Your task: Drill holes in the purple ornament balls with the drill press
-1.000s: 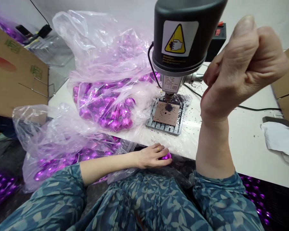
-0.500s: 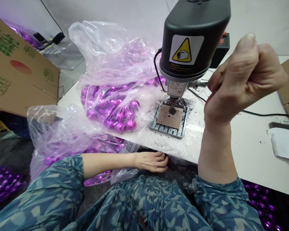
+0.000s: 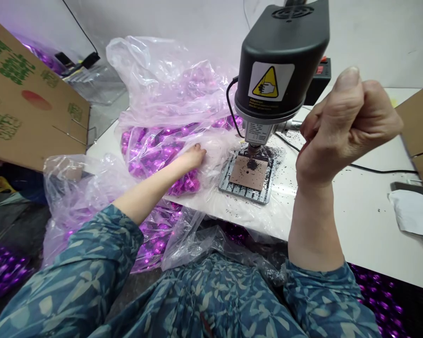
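While the right hand [image 3: 345, 124] stayed fisted on the handle of the black bench drill press [image 3: 280, 70], the left hand [image 3: 190, 157], fingers hidden, reached into the clear plastic bag [image 3: 155, 94] of shiny purple balls [image 3: 155, 155].

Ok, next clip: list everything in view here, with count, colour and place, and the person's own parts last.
bench drill: one, dark grey, on the table behind the raised fist
drill plate: one, grey with a brown pad, under the drill, dusted with dark chips
table: one, white, right of centre
plastic bags: several, clear, left of the drill and below the table edge
purple balls: many, shiny, inside the bags
cardboard box: one, brown, far left
cloth: one, white, right edge
left hand: in the bag, on the balls
right hand: fist, raised beside the drill; what it grips is hidden
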A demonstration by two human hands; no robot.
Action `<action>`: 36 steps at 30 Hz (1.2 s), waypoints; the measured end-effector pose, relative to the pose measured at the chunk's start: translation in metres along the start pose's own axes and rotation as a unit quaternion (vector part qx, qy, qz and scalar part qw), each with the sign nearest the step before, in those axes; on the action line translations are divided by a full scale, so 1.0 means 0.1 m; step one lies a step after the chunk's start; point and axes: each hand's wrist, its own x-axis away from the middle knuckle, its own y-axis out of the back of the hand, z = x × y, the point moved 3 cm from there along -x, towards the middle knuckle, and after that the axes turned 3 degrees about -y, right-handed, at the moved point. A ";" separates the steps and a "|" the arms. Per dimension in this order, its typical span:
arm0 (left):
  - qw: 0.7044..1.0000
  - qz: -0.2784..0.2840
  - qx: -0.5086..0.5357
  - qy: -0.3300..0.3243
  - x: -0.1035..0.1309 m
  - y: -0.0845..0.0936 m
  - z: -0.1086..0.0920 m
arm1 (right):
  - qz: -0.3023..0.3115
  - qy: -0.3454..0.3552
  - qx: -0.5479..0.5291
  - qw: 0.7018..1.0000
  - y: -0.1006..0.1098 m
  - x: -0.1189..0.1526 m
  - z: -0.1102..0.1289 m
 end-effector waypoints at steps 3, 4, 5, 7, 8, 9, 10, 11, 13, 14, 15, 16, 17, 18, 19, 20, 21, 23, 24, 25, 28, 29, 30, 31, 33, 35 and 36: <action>0.991 -0.073 0.104 -0.040 0.08 0.06 -0.06 | -0.002 0.001 0.003 1.000 0.00 0.01 0.02; 0.975 -0.119 0.178 -0.057 0.12 0.08 -0.12 | -0.002 0.004 0.004 1.000 -0.01 0.01 0.02; 0.947 -0.159 0.269 -0.071 0.16 0.08 -0.19 | -0.003 0.008 0.005 1.000 -0.01 0.01 0.03; 0.858 -0.189 0.472 -0.077 0.22 0.04 -0.36 | -0.003 0.012 0.010 1.000 -0.02 0.01 0.03; 0.800 -0.174 0.570 -0.070 0.22 -0.01 -0.46 | -0.002 0.014 0.011 1.000 -0.02 0.01 0.04; 0.738 -0.147 0.656 -0.058 0.21 -0.07 -0.56 | -0.002 0.016 0.012 1.000 -0.02 0.01 0.04; 0.679 -0.118 0.723 -0.042 0.20 -0.13 -0.65 | -0.002 0.018 0.011 1.000 -0.02 0.01 0.04; 0.630 -0.092 0.771 -0.027 0.18 -0.19 -0.74 | -0.001 0.022 0.010 1.000 -0.02 0.01 0.04; 0.570 -0.064 0.819 -0.008 0.13 -0.28 -0.87 | 0.004 0.028 0.014 0.999 -0.01 0.02 0.04; 0.558 -0.062 0.828 -0.007 0.11 -0.30 -0.91 | 0.009 0.030 0.021 0.999 -0.01 0.03 0.04; 0.554 -0.064 0.830 -0.011 0.09 -0.32 -0.94 | 0.013 0.030 0.028 0.999 0.00 0.03 0.04; 0.558 -0.066 0.827 -0.018 0.08 -0.33 -0.96 | 0.016 0.029 0.035 0.999 0.00 0.04 0.03; 0.567 -0.068 0.820 -0.029 0.07 -0.34 -0.97 | 0.018 0.029 0.038 0.999 0.01 0.04 0.02; 0.582 -0.069 0.810 -0.042 0.06 -0.34 -0.98 | 0.018 0.030 0.035 0.999 0.01 0.05 0.01; 0.598 -0.070 0.797 -0.054 0.05 -0.34 -0.99 | 0.019 0.030 0.028 0.999 0.02 0.05 0.01; 0.615 -0.071 0.783 -0.066 0.04 -0.34 -0.99 | 0.020 0.029 0.019 0.999 0.02 0.05 0.00; 0.631 -0.073 0.769 -0.076 0.03 -0.34 -0.99 | 0.021 0.028 0.010 0.999 0.03 0.06 -0.01; 0.657 -0.078 0.744 -0.092 0.01 -0.35 -1.01 | 0.025 0.020 -0.001 0.999 0.03 0.06 -0.02; 0.668 -0.081 0.733 -0.099 0.00 -0.35 -1.02 | 0.027 0.015 -0.002 1.000 0.03 0.06 -0.03; 0.677 -0.084 0.724 -0.106 -0.01 -0.36 -1.03 | 0.029 0.009 0.001 1.000 0.04 0.06 -0.03; 0.703 -0.095 0.693 -0.125 -0.03 -0.37 -1.07 | 0.035 0.007 0.026 0.999 0.03 0.06 0.00; 0.715 -0.101 0.680 -0.129 -0.03 -0.37 -1.08 | 0.033 0.012 0.040 0.999 0.03 0.06 0.01; 0.727 -0.106 0.665 -0.131 -0.03 -0.37 -1.09 | 0.030 0.019 0.058 0.998 0.02 0.06 0.03; 0.740 -0.112 0.650 -0.132 -0.02 -0.38 -1.10 | 0.024 0.026 0.074 0.997 0.01 0.06 0.05; 0.765 -0.124 0.618 -0.133 0.00 -0.38 -1.12 | 0.007 0.034 0.079 0.996 0.00 0.06 0.08; 0.782 -0.133 0.594 -0.134 0.03 -0.38 -1.14 | 0.001 0.033 0.051 0.998 -0.01 0.07 0.10; 0.788 -0.137 0.586 -0.133 0.05 -0.37 -1.16 | 0.002 0.031 0.035 0.999 -0.01 0.07 0.10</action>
